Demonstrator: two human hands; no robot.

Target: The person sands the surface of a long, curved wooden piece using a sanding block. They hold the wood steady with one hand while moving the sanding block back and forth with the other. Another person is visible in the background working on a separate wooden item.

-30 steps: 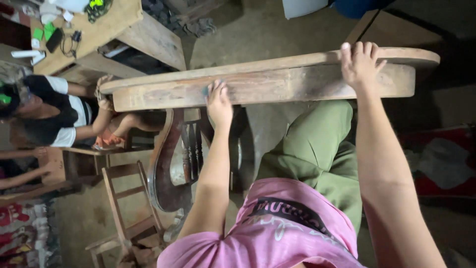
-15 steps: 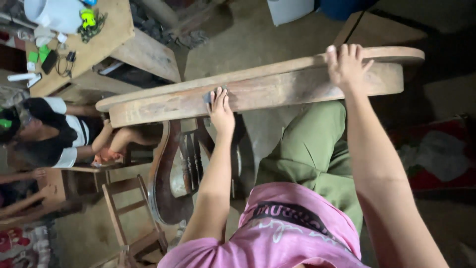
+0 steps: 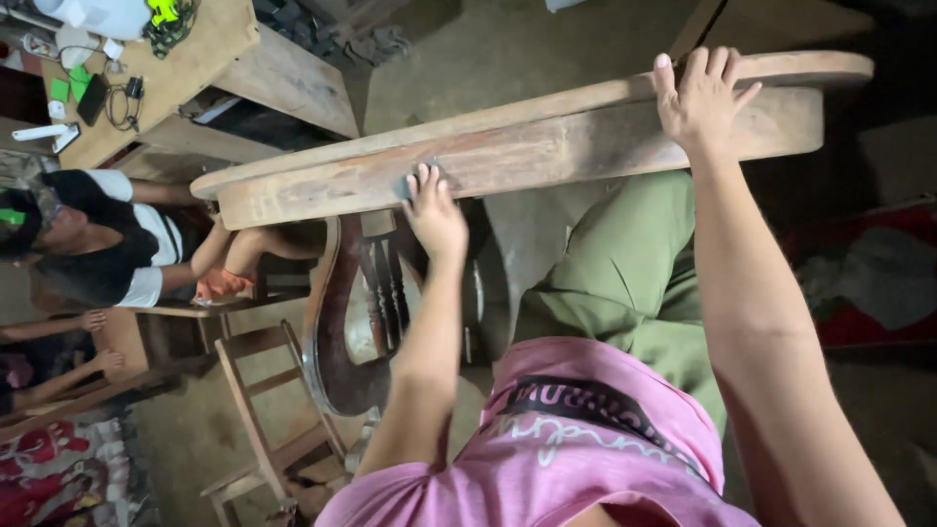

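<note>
My left hand (image 3: 434, 213) presses a small dark sanding pad (image 3: 402, 185) flat against the side band of a worn wooden table top (image 3: 547, 146). The pad peeks out from under the fingers on the left side. My right hand (image 3: 701, 93) grips the rim of the same table top further right, fingers hooked over the edge. The table's dark carved pedestal (image 3: 337, 312) runs down below my left hand. My pink shirt and green trousers fill the lower middle.
A co-worker in a black and white shirt (image 3: 107, 244) works at the table's left end. A wooden bench (image 3: 185, 68) with a phone, cables and small items is at top left. A wooden chair (image 3: 264, 410) stands lower left. Red cloth (image 3: 869, 283) lies at right.
My left hand slid the pad slightly left along the table's side band. My right hand kept its grip on the rim while the view shifted.
</note>
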